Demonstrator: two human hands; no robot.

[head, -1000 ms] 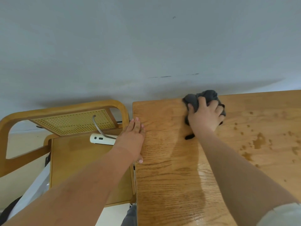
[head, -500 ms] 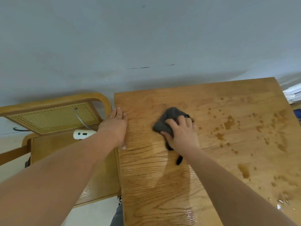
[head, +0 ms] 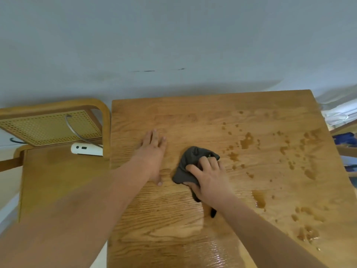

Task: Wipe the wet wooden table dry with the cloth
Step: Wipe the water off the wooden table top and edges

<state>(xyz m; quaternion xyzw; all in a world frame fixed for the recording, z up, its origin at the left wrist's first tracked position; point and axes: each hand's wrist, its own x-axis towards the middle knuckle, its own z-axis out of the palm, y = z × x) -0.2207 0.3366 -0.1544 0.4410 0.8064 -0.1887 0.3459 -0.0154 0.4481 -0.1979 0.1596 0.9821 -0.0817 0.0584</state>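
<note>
That grey cloth (head: 188, 165) looks soft, light and floppy. Right grip (head: 209, 178) scrunches it from on top, left grip (head: 152, 153) lies flat on the table (head: 193, 117).

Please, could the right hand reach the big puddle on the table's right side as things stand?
Probably yes: the right hand, gripping the dark grey cloth, is near the large water puddle, with only wet wooden table between.
</note>
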